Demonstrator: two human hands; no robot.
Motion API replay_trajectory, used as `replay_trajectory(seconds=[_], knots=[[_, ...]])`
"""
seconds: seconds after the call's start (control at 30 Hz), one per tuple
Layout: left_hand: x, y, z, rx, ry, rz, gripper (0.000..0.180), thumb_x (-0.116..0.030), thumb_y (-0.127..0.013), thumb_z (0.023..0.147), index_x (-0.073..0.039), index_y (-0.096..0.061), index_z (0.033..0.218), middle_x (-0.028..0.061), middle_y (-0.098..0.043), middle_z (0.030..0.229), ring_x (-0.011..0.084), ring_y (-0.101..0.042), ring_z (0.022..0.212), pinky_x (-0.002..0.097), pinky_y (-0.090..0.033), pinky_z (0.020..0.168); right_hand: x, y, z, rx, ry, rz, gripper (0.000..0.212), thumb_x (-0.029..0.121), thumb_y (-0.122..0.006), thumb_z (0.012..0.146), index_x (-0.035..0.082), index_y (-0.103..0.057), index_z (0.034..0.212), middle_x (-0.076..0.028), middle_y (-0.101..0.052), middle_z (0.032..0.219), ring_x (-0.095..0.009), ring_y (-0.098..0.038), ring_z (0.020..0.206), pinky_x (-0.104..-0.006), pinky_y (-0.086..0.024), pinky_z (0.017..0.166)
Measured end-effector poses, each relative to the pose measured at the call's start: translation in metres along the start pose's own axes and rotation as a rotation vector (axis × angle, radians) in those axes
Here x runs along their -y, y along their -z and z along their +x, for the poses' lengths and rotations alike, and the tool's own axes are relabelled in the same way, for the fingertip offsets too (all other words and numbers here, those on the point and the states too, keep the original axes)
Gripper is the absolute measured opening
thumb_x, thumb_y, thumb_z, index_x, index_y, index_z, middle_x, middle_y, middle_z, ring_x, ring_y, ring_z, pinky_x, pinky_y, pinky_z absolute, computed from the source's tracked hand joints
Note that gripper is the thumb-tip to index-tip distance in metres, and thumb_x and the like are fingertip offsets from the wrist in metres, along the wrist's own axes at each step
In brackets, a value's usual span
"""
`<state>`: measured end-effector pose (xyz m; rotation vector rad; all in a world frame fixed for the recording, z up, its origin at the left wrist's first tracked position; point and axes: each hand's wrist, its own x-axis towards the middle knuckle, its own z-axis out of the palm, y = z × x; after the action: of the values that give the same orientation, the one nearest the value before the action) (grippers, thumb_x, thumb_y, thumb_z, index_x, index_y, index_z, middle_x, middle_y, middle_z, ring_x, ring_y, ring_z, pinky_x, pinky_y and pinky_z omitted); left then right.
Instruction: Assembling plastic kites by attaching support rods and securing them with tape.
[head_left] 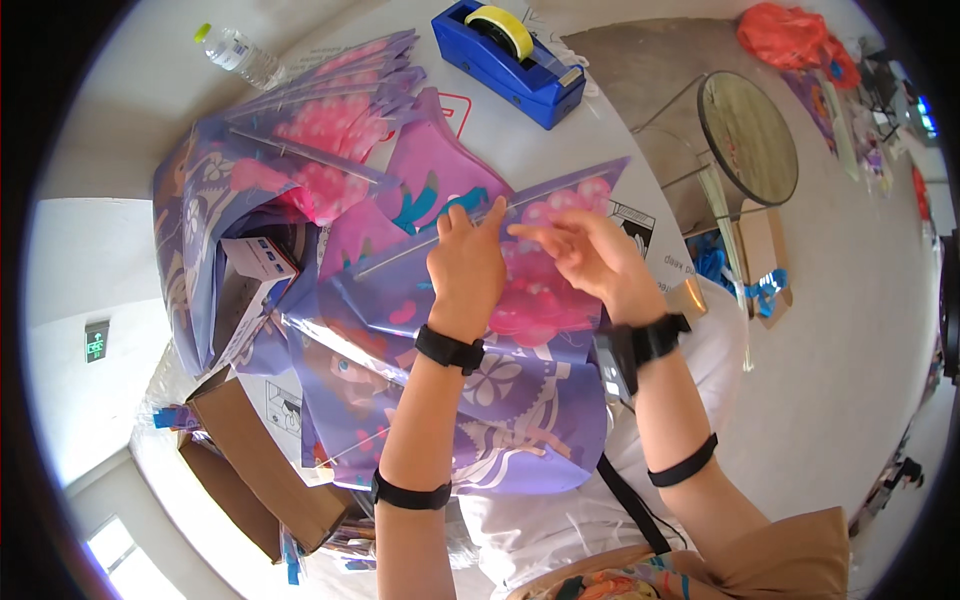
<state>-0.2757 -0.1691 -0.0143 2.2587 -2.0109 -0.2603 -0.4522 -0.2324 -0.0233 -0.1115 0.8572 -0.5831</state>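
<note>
A purple plastic kite sheet (540,375) with pink balloon and cartoon prints lies across my lap and the table edge. A clear thin rod (395,260) runs along its upper edge. My left hand (467,260) rests on this edge, a couple of fingers stretched out over the rod and the others bent. Just right of it, my right hand (590,255) hovers over the pink balloon print with its fingers apart, the index finger pointing toward the left hand. Whether either hand touches a small part there is hard to see. More kite sheets (345,100) lie piled beyond on the left.
A blue tape dispenser (520,70) with yellow tape stands at the back of the white table (480,130). Beside the pile lies a clear bottle (240,55). A white box (260,262) sits among sheets. Cardboard box (265,465) lower left; round stool (750,135) at right.
</note>
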Motion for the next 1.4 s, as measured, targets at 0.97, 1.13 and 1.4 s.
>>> replay_trajectory(seconds=[0.97, 1.13, 1.4], knots=[[0.025, 0.022, -0.092, -0.284, 0.093, -0.569, 0.043, -0.005, -0.056, 0.093, -0.001, -0.049, 0.135, 0.0192, -0.048, 0.141, 0.0364, -0.047, 0.127, 0.0433, -0.037, 0.105, 0.148, -0.112, 0.064, -0.357, 0.739, -1.503, 0.036, 0.033, -0.067, 0.088, -0.003, -0.069, 0.086, -0.007, -0.068, 0.08, -0.016, -0.062, 0.073, -0.0339, -0.046, 0.066], [0.025, 0.017, -0.095, -0.265, 0.095, -0.542, 0.035, -0.006, -0.057, 0.093, -0.002, -0.055, 0.128, 0.018, -0.05, 0.139, 0.0361, -0.048, 0.125, 0.043, -0.039, 0.103, 0.145, -0.099, 0.042, -0.489, 0.869, -1.74, 0.035, 0.032, -0.063, 0.089, -0.002, -0.068, 0.084, -0.01, -0.067, 0.073, -0.022, -0.065, 0.072, -0.0369, -0.049, 0.066], [0.025, 0.01, -0.093, -0.255, 0.1, -0.55, 0.032, -0.007, -0.058, 0.093, 0.0, -0.057, 0.124, 0.0185, -0.051, 0.137, 0.0365, -0.049, 0.124, 0.0429, -0.04, 0.102, 0.132, -0.051, 0.034, -0.276, 0.549, -1.314, 0.028, 0.031, -0.064, 0.093, 0.004, -0.068, 0.097, -0.002, -0.068, 0.088, -0.012, -0.062, 0.08, -0.0282, -0.046, 0.071]])
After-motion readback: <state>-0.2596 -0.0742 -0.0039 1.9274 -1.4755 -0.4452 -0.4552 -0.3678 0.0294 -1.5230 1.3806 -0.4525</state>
